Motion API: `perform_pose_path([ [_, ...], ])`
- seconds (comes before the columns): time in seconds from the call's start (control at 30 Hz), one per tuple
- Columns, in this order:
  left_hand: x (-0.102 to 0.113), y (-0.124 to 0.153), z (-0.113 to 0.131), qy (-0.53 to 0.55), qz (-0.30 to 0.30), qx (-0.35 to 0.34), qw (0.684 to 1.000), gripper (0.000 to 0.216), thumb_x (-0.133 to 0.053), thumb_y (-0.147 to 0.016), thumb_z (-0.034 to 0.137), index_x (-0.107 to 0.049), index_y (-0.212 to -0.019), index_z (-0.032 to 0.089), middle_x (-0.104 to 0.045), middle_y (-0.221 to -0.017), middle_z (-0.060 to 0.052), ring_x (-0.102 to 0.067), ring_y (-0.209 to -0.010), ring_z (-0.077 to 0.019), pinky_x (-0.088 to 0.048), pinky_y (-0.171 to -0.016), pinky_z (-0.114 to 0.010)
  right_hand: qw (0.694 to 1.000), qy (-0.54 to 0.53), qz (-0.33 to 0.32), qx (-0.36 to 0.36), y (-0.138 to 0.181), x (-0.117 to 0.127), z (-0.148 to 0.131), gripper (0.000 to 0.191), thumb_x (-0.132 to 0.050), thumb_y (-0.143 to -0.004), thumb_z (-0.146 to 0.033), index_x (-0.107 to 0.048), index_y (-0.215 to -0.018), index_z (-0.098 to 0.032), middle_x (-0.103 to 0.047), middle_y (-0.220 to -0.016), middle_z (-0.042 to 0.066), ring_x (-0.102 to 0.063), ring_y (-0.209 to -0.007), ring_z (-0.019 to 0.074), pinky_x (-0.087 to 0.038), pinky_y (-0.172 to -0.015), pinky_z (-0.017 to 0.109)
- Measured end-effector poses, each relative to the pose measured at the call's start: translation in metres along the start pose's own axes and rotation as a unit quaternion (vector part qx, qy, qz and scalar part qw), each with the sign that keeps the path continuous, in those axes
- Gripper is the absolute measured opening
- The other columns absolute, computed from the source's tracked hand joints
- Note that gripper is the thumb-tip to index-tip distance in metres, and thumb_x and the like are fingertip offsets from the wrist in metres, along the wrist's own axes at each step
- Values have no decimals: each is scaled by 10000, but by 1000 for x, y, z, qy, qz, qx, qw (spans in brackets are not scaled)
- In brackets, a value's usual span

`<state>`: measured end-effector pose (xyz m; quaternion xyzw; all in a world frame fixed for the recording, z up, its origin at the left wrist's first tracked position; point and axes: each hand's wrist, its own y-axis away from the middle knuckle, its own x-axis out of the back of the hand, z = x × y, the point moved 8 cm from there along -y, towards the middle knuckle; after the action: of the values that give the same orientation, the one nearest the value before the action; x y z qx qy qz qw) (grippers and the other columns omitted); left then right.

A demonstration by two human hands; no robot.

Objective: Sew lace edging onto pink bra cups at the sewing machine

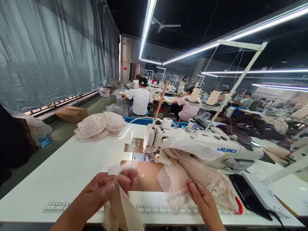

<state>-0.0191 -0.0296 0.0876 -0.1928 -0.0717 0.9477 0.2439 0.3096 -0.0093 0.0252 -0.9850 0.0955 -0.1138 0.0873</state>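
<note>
My left hand is closed on a beige fabric piece that hangs over the table's front edge. A pale, motion-blurred edge of cloth sticks up above its fingers. My right hand pinches a blurred strip of whitish lace; a small dark object shows at its fingers, too unclear to name. Ahead of both hands stands a white JUKI sewing machine. Beige fabric with lace lies bunched under its arm, to the right of the needle area.
Stacked lace pieces lie at the table's far left. A black phone and a red curved handle are at the right. A ruler scale runs along the front. Thread cones stand behind the machine; several people sit beyond.
</note>
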Motion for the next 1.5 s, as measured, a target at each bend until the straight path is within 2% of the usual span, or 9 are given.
perform_pose_path([
  [0.1,55,9,-10,-177,129,44,975,394,-598,-843,496,-721,-1053,185,-649,-1133,-111,-573,-1029,-276,-457,-866,-337,998,-25,-66,-1,1,-36,-7,421,-565,-802,-604,-642,-876,-196,-515,-679,8,-461,-601,141,-395,-525,241],
  [0.2,77,7,-47,-212,108,141,961,561,-616,-791,582,-663,-1134,141,-673,-877,-82,-603,-814,-236,-473,-730,-315,986,-27,-167,-4,3,-84,-17,537,-499,-815,-665,-648,-975,-174,-491,-647,-3,-386,-540,114,-337,-490,231],
  [0.47,68,6,-75,-113,27,163,980,777,-761,-691,453,-490,-1350,143,-632,-1154,-81,-547,-1120,-270,-417,-947,-333,926,46,-375,-16,14,-184,-47,516,-478,-876,-578,-681,-1126,-174,-529,-690,3,-378,-555,104,-301,-476,217],
  [0.77,49,8,-59,-90,-49,124,987,569,-737,-734,414,-596,-1227,166,-653,-1090,-50,-560,-1097,-248,-451,-905,-287,902,9,-425,-80,21,-223,-39,444,-594,-824,-525,-705,-1085,-184,-530,-665,-14,-420,-582,104,-319,-509,216],
  [0.9,45,8,-63,-107,-70,139,982,566,-715,-762,407,-586,-1249,150,-663,-1091,-63,-591,-1037,-245,-462,-888,-294,904,-7,-426,-42,24,-234,-51,374,-588,-833,-511,-736,-855,-168,-514,-631,-14,-443,-610,119,-347,-546,232],
  [1.1,54,10,-58,-169,-45,127,976,647,-748,-723,359,-553,-1305,153,-546,-1333,-123,-489,-1228,-278,-380,-1013,-334,921,55,-383,34,22,-222,-48,381,-518,-888,-488,-736,-941,-180,-585,-606,-10,-523,-580,140,-414,-567,253],
  [1.27,103,19,-30,-296,19,193,935,400,-644,-801,442,-672,-1014,105,-644,-689,-7,-587,-625,-139,-415,-576,-197,891,308,-256,215,11,-171,-29,311,-475,-931,-382,-700,-1077,-225,-689,-940,72,-629,-840,210,-475,-728,309],
  [1.37,155,16,2,-492,134,177,842,495,-545,-841,489,-637,-1105,80,-559,-589,36,-578,-584,-150,-411,-541,-200,838,439,-170,275,4,-138,-14,299,-450,-939,-317,-702,-1027,-182,-655,-920,105,-588,-824,232,-462,-721,341],
  [1.5,163,12,38,-688,206,62,693,597,-500,-855,510,-518,-1312,126,-592,-1234,-95,-541,-1144,-319,-457,-947,-387,819,488,-91,288,-4,-104,-2,303,-412,-940,-236,-689,-1025,-148,-635,-925,129,-551,-831,250,-454,-762,380],
])
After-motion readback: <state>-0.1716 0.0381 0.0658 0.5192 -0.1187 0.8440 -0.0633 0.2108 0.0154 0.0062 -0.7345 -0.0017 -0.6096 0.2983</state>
